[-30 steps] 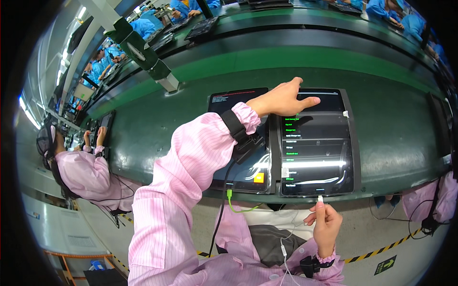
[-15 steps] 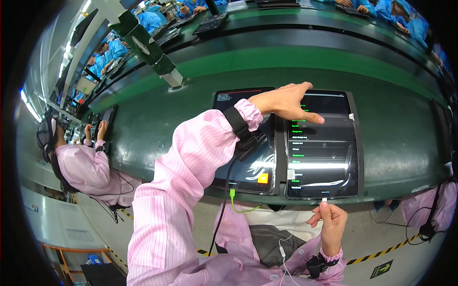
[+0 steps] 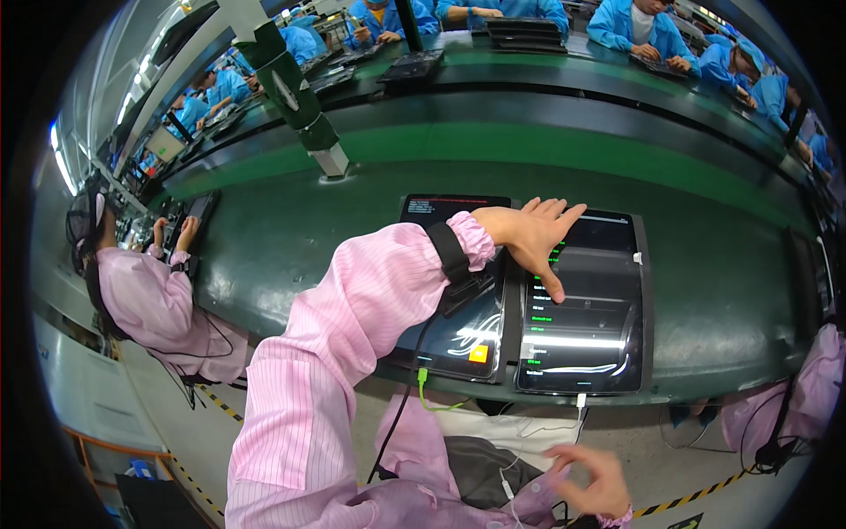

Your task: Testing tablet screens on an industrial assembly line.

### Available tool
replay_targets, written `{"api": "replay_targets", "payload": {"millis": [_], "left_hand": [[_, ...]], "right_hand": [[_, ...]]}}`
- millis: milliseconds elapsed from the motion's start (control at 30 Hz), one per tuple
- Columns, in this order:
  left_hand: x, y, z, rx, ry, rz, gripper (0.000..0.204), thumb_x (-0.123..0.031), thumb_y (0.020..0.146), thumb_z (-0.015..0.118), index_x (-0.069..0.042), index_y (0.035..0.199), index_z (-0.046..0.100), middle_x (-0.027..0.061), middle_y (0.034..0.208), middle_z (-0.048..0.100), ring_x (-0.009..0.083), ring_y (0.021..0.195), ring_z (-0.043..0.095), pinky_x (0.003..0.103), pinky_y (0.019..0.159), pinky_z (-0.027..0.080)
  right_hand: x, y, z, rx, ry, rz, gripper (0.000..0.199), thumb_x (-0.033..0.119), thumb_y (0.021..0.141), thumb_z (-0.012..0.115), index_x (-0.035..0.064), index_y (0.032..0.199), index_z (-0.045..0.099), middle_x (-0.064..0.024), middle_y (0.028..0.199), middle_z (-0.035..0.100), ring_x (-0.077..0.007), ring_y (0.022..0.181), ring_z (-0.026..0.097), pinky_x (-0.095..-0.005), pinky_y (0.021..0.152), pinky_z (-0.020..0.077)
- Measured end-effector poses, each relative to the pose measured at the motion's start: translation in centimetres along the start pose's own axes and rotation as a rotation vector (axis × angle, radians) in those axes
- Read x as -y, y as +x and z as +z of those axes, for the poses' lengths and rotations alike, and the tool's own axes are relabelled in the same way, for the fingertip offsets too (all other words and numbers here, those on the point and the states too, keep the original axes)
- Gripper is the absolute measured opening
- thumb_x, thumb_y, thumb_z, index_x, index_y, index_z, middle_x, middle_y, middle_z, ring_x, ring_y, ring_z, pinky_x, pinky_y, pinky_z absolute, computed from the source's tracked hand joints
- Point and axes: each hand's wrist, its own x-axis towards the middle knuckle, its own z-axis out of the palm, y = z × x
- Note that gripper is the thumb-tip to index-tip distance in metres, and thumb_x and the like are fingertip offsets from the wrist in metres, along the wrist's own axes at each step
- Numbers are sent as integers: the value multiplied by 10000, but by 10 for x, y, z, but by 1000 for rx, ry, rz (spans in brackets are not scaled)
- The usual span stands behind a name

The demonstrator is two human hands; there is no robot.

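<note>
Two dark tablets lie side by side on the green bench. My left hand, in a pink sleeve with a black wrist strap, reaches across the left tablet and rests its fingers on the screen of the right tablet, the thumb touching a list of lines there. My right hand hangs low below the bench edge, fingers loosely apart and holding nothing, just beneath the white cable plugged into the right tablet. A green cable hangs from the left tablet.
A person in pink works at the bench to my left. Another pink sleeve shows at the right. A green-white post stands on the bench. People in blue sit at a far line with dark devices.
My left hand has slid down the right tablet's screen toward me. My right hand has dropped away from the white cable's plug to below the bench edge.
</note>
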Motion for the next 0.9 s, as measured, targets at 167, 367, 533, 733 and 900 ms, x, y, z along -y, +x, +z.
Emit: {"api": "replay_targets", "payload": {"millis": [167,367,533,733,900], "left_hand": [[-3,-26,-16,-285,-129,120,1071,-537,703,692,98,1361,137,344,1354,260,417,1279,273,413,1068,242],[-21,-91,-8,-382,-32,246,761,-318,760,696,76,1297,329,261,1239,436,385,1149,434,420,983,354],[-52,-121,16,-308,-10,246,625,-278,773,668,41,1246,413,221,1221,467,352,1167,436,429,984,349],[-71,-137,40,-266,15,276,541,-268,813,627,9,1234,430,178,1216,477,304,1172,446,442,1003,339],[-74,-139,50,-307,-12,377,487,-272,806,642,30,1152,480,173,1217,492,298,1170,454,454,1014,344]], "right_hand": [[7,5,18,413,131,-166,123,58,763,658,-16,849,609,-134,869,630,-262,740,615,-306,667,497],[-2,13,28,467,139,-307,139,58,773,655,-4,894,626,-127,921,636,-261,791,618,-311,689,492],[3,15,35,124,125,-227,118,40,775,645,-12,881,632,-132,773,645,-218,642,623,-289,600,496],[2,21,42,-174,108,-357,126,-55,798,565,-40,919,598,-144,733,627,-202,609,612,-262,498,478],[2,20,46,-233,80,-379,138,-53,795,565,-46,931,590,-142,747,631,-189,607,613,-249,474,467]]}}
